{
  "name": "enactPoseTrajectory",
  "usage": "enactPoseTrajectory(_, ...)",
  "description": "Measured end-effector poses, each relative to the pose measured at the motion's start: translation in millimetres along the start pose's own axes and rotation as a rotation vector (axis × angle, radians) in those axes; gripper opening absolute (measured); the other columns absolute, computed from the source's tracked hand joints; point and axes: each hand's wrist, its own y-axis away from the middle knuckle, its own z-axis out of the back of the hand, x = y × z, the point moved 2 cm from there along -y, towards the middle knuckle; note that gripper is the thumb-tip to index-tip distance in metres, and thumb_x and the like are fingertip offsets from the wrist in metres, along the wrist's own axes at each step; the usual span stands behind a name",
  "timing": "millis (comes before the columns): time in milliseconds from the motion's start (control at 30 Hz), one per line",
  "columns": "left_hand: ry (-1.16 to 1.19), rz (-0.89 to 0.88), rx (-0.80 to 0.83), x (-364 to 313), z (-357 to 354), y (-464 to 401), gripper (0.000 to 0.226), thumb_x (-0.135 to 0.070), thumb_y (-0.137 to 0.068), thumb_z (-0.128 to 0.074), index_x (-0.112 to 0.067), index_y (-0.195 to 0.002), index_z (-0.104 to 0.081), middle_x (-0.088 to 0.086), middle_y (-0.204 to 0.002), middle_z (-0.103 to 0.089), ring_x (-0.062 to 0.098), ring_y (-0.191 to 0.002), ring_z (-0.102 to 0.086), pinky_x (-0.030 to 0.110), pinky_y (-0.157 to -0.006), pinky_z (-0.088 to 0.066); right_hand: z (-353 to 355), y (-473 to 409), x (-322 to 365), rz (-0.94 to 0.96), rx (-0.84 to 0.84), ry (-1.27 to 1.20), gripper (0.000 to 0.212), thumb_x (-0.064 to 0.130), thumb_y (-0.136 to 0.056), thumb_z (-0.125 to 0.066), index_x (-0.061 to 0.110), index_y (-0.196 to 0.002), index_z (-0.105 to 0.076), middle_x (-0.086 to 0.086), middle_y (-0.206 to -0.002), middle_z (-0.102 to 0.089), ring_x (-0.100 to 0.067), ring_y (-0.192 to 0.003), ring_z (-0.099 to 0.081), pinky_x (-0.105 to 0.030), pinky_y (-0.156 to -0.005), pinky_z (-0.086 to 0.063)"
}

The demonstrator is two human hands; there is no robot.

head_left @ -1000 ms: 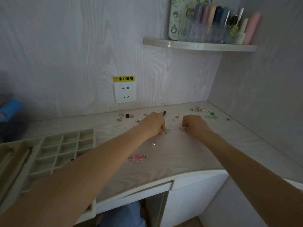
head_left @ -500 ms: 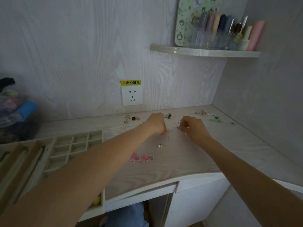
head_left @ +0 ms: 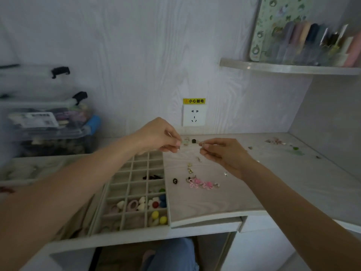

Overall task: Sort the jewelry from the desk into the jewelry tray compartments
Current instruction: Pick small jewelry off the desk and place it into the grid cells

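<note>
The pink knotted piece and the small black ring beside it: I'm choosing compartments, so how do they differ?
The pink knotted piece is long, looped and pale; the small black ring is compact, round and dark. The pink one lies farther from the jewelry tray. Both rest on the desk, untouched.

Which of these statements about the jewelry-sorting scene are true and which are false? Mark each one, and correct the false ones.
1. Both hands are raised above the desk, each pinching something small. True: the left hand and right hand each pinch a small piece.
2. The jewelry tray is empty. False: the jewelry tray already holds colourful pieces in its near compartments.
3. A pink flower-shaped piece lies on the desk. True: the pink flower piece lies right of the tray.
4. The wall socket has a plug in it. False: the wall socket is unused.
</note>
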Motion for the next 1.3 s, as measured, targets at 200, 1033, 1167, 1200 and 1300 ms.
enactPoseTrajectory(200,-0.137,0.017,-0.075,37,36,39,0.003,-0.007,-0.082,-0.069,-0.007,-0.085,-0.068,0.008,-0.075,-0.071,0.011,-0.065,-0.069,0.017,-0.063,-0.054,-69,2,-8,-0.006,0.14,0.114,0.01,0.001,-0.088,-0.06,0.003,-0.094,-0.068,-0.01,-0.079,-0.071,-0.011,-0.067,-0.07,-0.016,-0.064,-0.056)
enactPoseTrajectory(1033,-0.494,0.096,-0.033,99,53,73,0.02,-0.024,-0.078,-0.075,-0.014,-0.095,-0.07,0.001,-0.097,-0.07,0.015,-0.092,-0.064,0.029,-0.085,-0.049,-148,12,-3,0.023,0.191,0.271,0.006,0.006,-0.089,-0.06,0.004,-0.088,-0.066,-0.009,-0.076,-0.07,-0.01,-0.062,-0.068,-0.017,-0.06,-0.055)
enactPoseTrajectory(1167,-0.499,0.113,-0.064,100,47,72,0.019,-0.021,-0.079,-0.073,-0.014,-0.097,-0.07,0.001,-0.1,-0.069,0.013,-0.091,-0.062,0.026,-0.081,-0.047,-146,12,0,0.027,0.181,0.271,0.006,0.005,-0.089,-0.06,0.003,-0.091,-0.065,-0.011,-0.078,-0.07,-0.01,-0.062,-0.068,-0.016,-0.057,-0.053)
enactPoseTrajectory(1200,-0.498,0.115,-0.074,100,47,72,0.018,-0.02,-0.079,-0.073,-0.014,-0.097,-0.07,0.001,-0.099,-0.069,0.012,-0.089,-0.061,0.025,-0.079,-0.046,-146,12,1,0.029,0.18,0.272,0.006,0.005,-0.089,-0.06,0.002,-0.091,-0.065,-0.011,-0.079,-0.07,-0.01,-0.061,-0.068,-0.016,-0.057,-0.053)
enactPoseTrajectory(1300,-0.53,0.108,-0.102,98,46,72,0.011,-0.02,-0.079,-0.073,-0.017,-0.088,-0.069,-0.001,-0.092,-0.069,0.011,-0.083,-0.059,0.026,-0.077,-0.046,-144,13,0,0.027,0.176,0.278,0.006,0.005,-0.089,-0.059,0.003,-0.091,-0.065,-0.011,-0.08,-0.069,-0.01,-0.061,-0.067,-0.016,-0.057,-0.053)
